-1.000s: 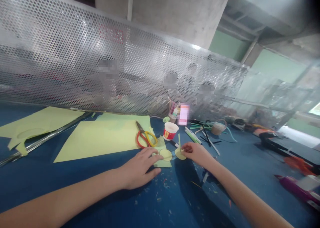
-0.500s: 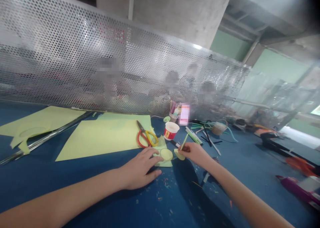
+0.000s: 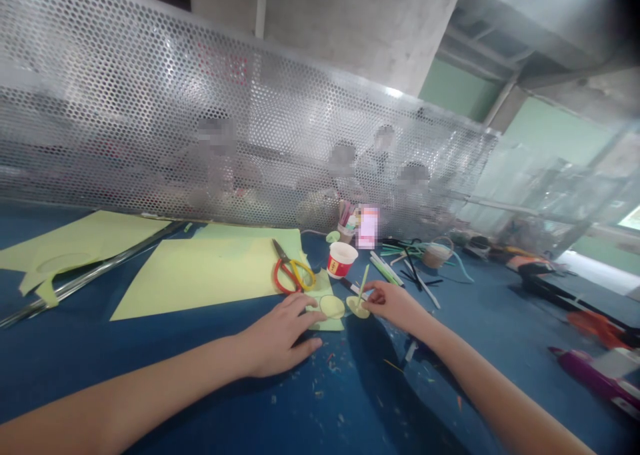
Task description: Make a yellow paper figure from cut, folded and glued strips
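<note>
My left hand (image 3: pixel 290 335) lies spread on the blue tabletop, its fingertips at a small pale green paper piece (image 3: pixel 325 323) with a round outline (image 3: pixel 332 306) on it. To the right, a thin green stick (image 3: pixel 365 282) stands nearly upright on a pale round disc (image 3: pixel 356 308). My right hand (image 3: pixel 383 300) is beside the stick's lower part, its thumb and index finger apart; the fingertips are very near the stick and disc. Scissors with red and yellow handles (image 3: pixel 293 273) lie partly on a large green sheet (image 3: pixel 200 272). A red and white paper cup (image 3: pixel 341 260) stands behind the disc.
A perforated metal screen (image 3: pixel 280 128) rises behind the table. At the back are a container of pens (image 3: pixel 346 222), a lit phone (image 3: pixel 369 227), scattered sticks (image 3: pixel 387 268) and a small tub (image 3: pixel 436 255). More paper (image 3: pixel 100 238) lies left, a purple tool (image 3: pixel 590 375) right.
My right hand has loosened its pinch on the green stick and moved slightly right. The stick now stands on the disc, more upright. My left hand has barely moved.
</note>
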`<control>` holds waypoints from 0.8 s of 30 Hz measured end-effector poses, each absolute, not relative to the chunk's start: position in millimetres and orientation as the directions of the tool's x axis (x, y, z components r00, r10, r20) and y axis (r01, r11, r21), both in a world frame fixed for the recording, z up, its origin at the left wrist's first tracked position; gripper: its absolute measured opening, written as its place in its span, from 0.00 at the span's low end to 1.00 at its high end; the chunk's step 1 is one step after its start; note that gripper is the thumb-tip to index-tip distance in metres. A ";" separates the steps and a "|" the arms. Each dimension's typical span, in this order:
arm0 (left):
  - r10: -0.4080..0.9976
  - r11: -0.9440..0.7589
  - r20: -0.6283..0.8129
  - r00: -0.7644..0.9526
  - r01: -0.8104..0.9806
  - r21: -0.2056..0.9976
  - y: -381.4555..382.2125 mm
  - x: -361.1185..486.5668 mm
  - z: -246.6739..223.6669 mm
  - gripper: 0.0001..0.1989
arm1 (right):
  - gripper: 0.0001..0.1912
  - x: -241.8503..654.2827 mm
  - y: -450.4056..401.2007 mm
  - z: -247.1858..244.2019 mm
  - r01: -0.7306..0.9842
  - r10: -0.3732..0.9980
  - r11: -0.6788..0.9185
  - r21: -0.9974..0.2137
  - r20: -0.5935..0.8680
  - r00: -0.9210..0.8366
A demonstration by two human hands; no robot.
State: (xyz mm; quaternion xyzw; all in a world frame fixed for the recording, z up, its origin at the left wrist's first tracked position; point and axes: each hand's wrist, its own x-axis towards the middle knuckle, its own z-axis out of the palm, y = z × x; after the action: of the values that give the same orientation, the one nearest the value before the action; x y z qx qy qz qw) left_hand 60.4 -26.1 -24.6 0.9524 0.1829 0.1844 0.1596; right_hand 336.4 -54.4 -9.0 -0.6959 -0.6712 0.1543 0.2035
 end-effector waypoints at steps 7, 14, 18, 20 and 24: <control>0.539 -0.829 0.401 0.741 0.382 0.409 -9.9 53.9 -21.1 0.12 | 0.03 325.4 -77.4 16.2 0.944 0.992 -0.115 -0.308 0.023 0.128; 0.757 -0.652 0.353 0.549 0.671 0.354 23.6 18.1 0.9 0.11 | 0.20 224.3 -102.6 13.1 0.979 0.998 0.057 -0.196 -0.028 -0.064; 0.838 -0.518 0.363 0.407 0.803 0.295 45.2 -11.0 5.4 0.17 | 0.17 156.1 -110.6 15.4 0.946 0.939 0.300 -0.124 -0.138 -0.316; 0.859 -0.453 0.389 0.332 0.846 0.279 60.1 -29.3 7.5 0.12 | 0.13 129.1 -112.4 22.7 0.915 0.902 0.393 -0.094 -0.151 -0.404; 0.916 -0.247 0.379 0.135 0.933 0.263 93.0 -76.2 13.2 0.12 | 0.09 91.1 -112.8 41.1 0.885 0.872 0.463 -0.053 -0.152 -0.466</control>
State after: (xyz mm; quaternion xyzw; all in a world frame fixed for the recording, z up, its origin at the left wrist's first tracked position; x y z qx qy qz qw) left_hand -76.2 93.0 13.2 0.7532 0.6135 0.2365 -0.0182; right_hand 91.1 -112.8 41.1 -0.5142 -0.8538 0.0623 -0.0518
